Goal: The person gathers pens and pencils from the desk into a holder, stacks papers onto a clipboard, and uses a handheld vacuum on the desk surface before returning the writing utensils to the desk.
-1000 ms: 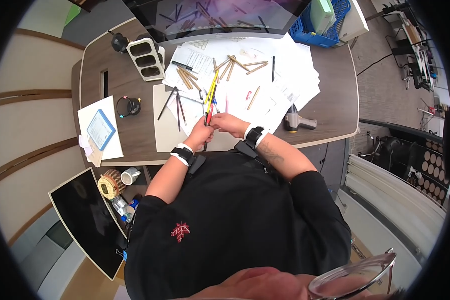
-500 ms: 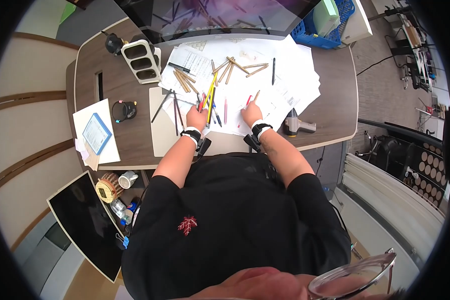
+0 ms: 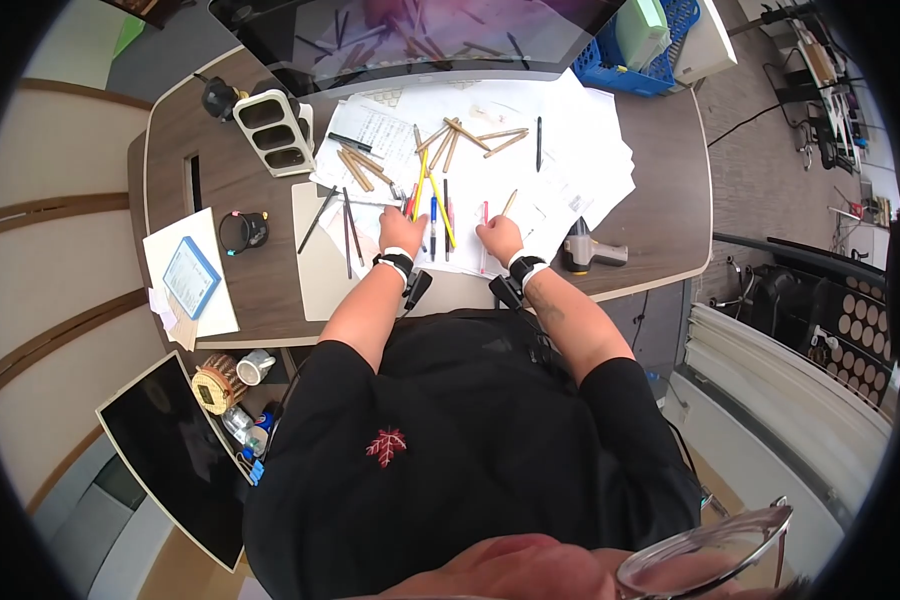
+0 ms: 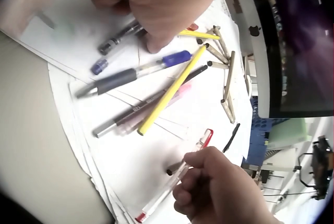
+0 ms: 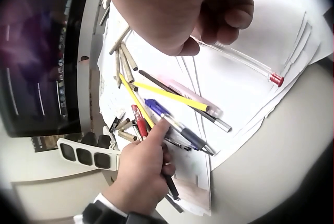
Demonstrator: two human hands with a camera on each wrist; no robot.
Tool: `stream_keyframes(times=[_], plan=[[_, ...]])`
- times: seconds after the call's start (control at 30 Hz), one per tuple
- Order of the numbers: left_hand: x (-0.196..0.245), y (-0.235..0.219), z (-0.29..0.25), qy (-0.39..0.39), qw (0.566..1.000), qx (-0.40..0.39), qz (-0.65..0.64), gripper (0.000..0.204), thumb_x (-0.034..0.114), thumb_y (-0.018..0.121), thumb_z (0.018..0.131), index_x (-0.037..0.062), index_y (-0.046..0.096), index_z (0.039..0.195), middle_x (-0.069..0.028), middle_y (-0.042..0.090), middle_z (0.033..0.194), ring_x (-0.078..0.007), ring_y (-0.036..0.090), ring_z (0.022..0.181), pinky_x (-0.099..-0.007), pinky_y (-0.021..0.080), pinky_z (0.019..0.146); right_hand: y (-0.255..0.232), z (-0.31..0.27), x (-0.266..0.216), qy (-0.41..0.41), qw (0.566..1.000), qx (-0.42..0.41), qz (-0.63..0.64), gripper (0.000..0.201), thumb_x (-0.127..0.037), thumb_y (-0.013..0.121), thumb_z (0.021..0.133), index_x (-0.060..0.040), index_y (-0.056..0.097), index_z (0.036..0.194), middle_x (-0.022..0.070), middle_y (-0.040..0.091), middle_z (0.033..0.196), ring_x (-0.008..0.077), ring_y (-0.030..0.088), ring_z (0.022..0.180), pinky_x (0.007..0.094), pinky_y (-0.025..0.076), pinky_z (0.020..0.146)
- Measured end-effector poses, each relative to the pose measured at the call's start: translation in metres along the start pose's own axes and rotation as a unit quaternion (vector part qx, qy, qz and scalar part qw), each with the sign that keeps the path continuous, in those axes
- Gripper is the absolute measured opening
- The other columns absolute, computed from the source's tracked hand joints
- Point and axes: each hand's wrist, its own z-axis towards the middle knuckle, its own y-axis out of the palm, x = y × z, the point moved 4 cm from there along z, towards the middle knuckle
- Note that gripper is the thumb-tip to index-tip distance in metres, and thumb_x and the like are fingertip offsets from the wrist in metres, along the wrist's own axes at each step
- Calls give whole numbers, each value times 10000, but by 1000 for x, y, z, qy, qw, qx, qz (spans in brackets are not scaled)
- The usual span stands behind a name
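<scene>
Wooden desk (image 3: 670, 210), white papers (image 3: 580, 150), two hands down among scattered pens. Left wrist view: left hand (image 4: 156, 0) fingertips pressing blue pen (image 4: 156, 65), fingers curled; one yellow pencil (image 4: 172, 89) beside. Right wrist view: right hand (image 5: 182, 5) pinching clear red-capped pen (image 5: 245, 62) lying on paper.

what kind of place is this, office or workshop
Most likely an office desk: a large computer monitor stands at the back, loose white papers cover the wooden desk, and pens and pencils lie scattered beside a three-slot organiser.
</scene>
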Motion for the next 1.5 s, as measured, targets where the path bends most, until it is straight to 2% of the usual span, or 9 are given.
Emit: stream_keyframes(times=[0.07, 0.33, 0.4, 0.5, 0.8, 0.83, 0.9, 1.2, 1.5], plan=[[-9, 1, 2, 60, 997, 49, -4, 530, 310, 777, 755, -112, 559, 991, -301, 636, 930, -460, 624, 874, -469, 513, 787, 0, -1, 2, -5, 1000, -5, 4, 334, -294, 639, 793, 36, 657, 846, 269, 672, 858, 416, 655, 872, 441, 510, 821], [10, -2, -27, 23, 999, 13, 30, 737, 451, 813, 694, -85, 510, 1100, -288, 541, 1120, -399, 572, 1016, -421, 491, 885, 3, -7, 7, -37, 999, 5, 3, 298, -271, 644, 780, 23, 649, 829, 236, 668, 810, 375, 653, 811, 420, 508, 782], [15, 1, -27, 18, 998, 1, 52, 681, 373, 810, 690, -61, 497, 1111, -268, 577, 1101, -405, 600, 1017, -439, 510, 877, 3, -11, 7, -51, 998, 24, 3, 270, -254, 652, 776, 15, 637, 798, 186, 658, 727, 308, 651, 703, 385, 513, 699], [21, -1, -35, 42, 992, -14, 118, 610, 272, 796, 668, -31, 492, 1103, -239, 613, 1091, -414, 629, 1012, -468, 530, 860, 1, -11, 10, -55, 998, 19, 1, 267, -249, 652, 775, 17, 640, 803, 191, 661, 742, 311, 651, 706, 383, 513, 700], [-26, -2, -36, 22, 996, -54, 69, 370, 233, 714, 722, -20, 589, 962, -254, 661, 978, -428, 643, 944, -477, 524, 804, -12, -25, 7, -70, 997, -1, 32, 208, -205, 637, 815, -2, 602, 787, 106, 608, 662, 194, 597, 582, 343, 490, 564], [-30, -5, -36, 26, 994, -72, 81, 349, 241, 687, 753, -25, 599, 961, -256, 644, 965, -432, 627, 935, -477, 511, 806, -13, -27, 7, -59, 997, -18, 40, 229, -220, 637, 811, 8, 618, 810, 146, 630, 718, 248, 618, 666, 365, 495, 637], [-37, -12, -42, 100, 990, -57, 76, 370, 260, 680, 771, -32, 598, 984, -252, 632, 945, -426, 614, 922, -475, 502, 815, -14, -31, 4, -38, 996, -53, 55, 283, -250, 636, 803, 29, 651, 855, 226, 674, 830, 357, 658, 833, 410, 505, 783], [-42, -15, -75, 235, 967, 5, 96, 481, 293, 708, 738, -23, 585, 1079, -222, 581, 1004, -397, 555, 1006, -457, 481, 894, -9, -51, -1, -47, 992, -78, 81, 261, -245, 639, 819, 12, 644, 867, 177, 663, 791, 293, 640, 766, 375, 501, 742], [-45, -12, -56, 117, 982, -125, 80, 352, 188, 680, 739, -22, 571, 1000, -240, 591, 961, -418, 607, 944, -472, 509, 832, -21, -71, -12, -29, 986, -101, 127, 226, -213, 639, 832, 7, 632, 883, 128, 639, 741, 210, 613, 658, 341, 503, 638]])
